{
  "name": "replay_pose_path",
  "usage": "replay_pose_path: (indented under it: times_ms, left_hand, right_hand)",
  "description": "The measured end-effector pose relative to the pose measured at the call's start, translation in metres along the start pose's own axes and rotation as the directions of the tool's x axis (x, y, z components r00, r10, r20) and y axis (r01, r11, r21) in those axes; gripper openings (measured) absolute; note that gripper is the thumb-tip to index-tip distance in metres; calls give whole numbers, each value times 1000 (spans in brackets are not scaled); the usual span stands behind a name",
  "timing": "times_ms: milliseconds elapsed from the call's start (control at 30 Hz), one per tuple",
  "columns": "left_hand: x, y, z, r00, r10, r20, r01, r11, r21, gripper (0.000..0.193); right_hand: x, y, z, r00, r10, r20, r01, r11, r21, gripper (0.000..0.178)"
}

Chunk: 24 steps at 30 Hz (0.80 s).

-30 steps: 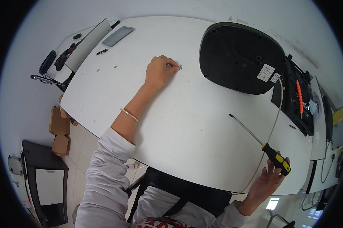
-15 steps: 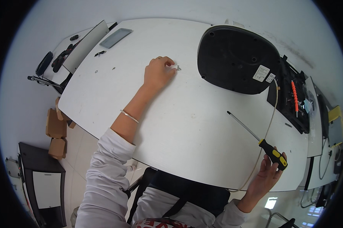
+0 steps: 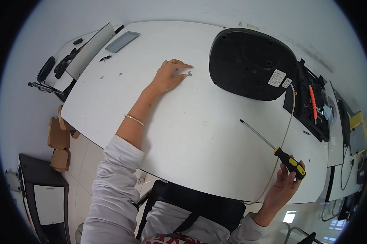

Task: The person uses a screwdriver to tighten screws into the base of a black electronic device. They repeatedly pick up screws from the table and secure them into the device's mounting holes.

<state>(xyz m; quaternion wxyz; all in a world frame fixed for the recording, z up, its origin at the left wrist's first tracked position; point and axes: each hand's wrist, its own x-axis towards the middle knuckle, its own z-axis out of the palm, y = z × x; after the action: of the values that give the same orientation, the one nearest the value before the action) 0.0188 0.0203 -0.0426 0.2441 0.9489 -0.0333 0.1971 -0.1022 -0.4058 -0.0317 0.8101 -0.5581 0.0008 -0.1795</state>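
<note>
My left hand [image 3: 168,76] rests on the white table [image 3: 167,134], its thumb and index finger spread on either side of a small pile of screws [image 3: 189,73]. Nothing shows between those fingers. In my right hand [image 3: 282,190], near the table's front right edge, is a screwdriver [image 3: 290,162] with a black and yellow handle. Its shaft points away and to the left, the tip above the tabletop. Beyond it, at the back right, a rounded black appliance base [image 3: 248,65] lies with its screw holes and white labels facing up. A pale cable [image 3: 288,126] runs from it toward me.
An open black tool case [image 3: 313,110] sits right of the base, an orange twisted-shaft tool [image 3: 312,101] on it. At the back left lie a grey rectangular panel [image 3: 123,42] and a small black item [image 3: 105,58]. Cardboard boxes [image 3: 59,134] stand beyond the left edge.
My left index finger has stretched out, widening the gap to the thumb beside the screws. My right hand holds the screwdriver in nearly the same place.
</note>
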Motion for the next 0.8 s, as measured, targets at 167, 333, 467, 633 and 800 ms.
replay_pose_path:
  times_ms: [167,333,467,633,800]
  left_hand:
    - [2,-2,0,1000,20,9,-19,1000,-3,28]
    - [-2,4,-2,1000,17,-25,-16,999,36,23]
    - [1,2,-1,1000,4,-9,-3,1000,26,19]
    - [1,-1,3,1000,3,-25,-3,1000,10,17]
    - [2,-3,4,999,14,-34,-14,1000,-1,17]
  right_hand:
    - [0,0,-3,1000,19,15,-18,999,-35,42]
    - [-1,0,-2,1000,22,-2,-22,998,-50,42]
    - [-1,0,-3,1000,25,2,-25,999,-39,42]
    - [0,0,-3,1000,20,2,-20,999,-33,43]
    - [0,1,-6,1000,18,11,-17,1000,-23,43]
